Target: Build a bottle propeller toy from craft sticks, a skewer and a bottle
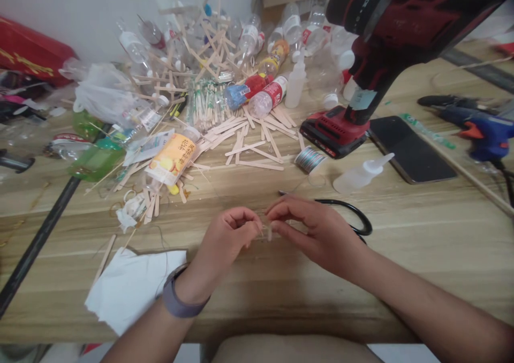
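My left hand (235,232), with a grey band on its wrist, is closed in a pinch near the middle of the wooden table (249,299). Close on its right, my right hand (311,226) also pinches with thumb and forefinger. Between the fingertips shows a small, thin, pale piece (269,230), blurred; it seems to touch the right fingertips. What the left fingers grip is too small to make out. Behind the right hand lies a black cable loop (363,218).
Beyond my hands are a thread spool (310,160), a glue bottle (361,175), a phone (413,149) and a large red drill (337,130). Wooden sticks (261,162) and plastic bottles (271,95) crowd the back. White paper (132,288) lies at left, a glue gun (488,135) at right.
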### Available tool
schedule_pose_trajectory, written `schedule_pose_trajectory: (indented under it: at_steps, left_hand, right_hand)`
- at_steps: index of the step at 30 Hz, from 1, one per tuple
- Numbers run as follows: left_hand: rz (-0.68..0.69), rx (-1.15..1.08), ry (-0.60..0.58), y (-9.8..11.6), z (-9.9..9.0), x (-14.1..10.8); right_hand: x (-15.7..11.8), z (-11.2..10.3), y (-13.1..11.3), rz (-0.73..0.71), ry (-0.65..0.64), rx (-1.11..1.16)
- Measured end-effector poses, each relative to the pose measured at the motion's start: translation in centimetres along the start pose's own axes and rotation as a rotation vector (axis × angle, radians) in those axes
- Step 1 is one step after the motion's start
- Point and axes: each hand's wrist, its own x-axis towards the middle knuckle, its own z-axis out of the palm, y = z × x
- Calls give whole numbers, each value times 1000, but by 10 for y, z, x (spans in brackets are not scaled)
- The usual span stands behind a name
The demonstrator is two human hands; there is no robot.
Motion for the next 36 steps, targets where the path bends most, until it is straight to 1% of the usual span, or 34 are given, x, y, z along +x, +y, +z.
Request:
schedule_pose_trajectory:
  at_steps: [2,4,10,12,15,20,24,27,29,34,36]
  left_hand:
    - [-4,-66,7,-1,-1,1]
    - [-31,-121,14,-2,-1,1]
    - [-124,-265,73,4,6,1]
    - [-158,-292,83,5,9,0]
    - [-185,-314,75,6,13,-1]
    - [-195,-301,73,5,15,-2]
    - [-133,-237,46,2,12,-2]
    - [-45,-149,20,0,8,-2]
    - [21,-75,15,0,6,-3]
    - [120,126,62,4,4,-7]
    - [182,206,90,5,5,-9]
  right_hand:
    - [-1,0,-1,-25,76,-34]
    - [-2,1,-1,-76,126,-101]
    - [-9,13,1,-297,211,-374]
    - [-10,17,2,-317,243,-441]
    - [-10,21,3,-304,274,-483]
    - [-9,20,3,-282,288,-439]
    - [-7,17,3,-204,254,-281]
    - [-5,15,3,-194,195,-164]
    - [-4,15,2,-185,163,-125]
    - [-5,15,0,-127,163,-78]
    - [-7,15,-1,-83,172,-53]
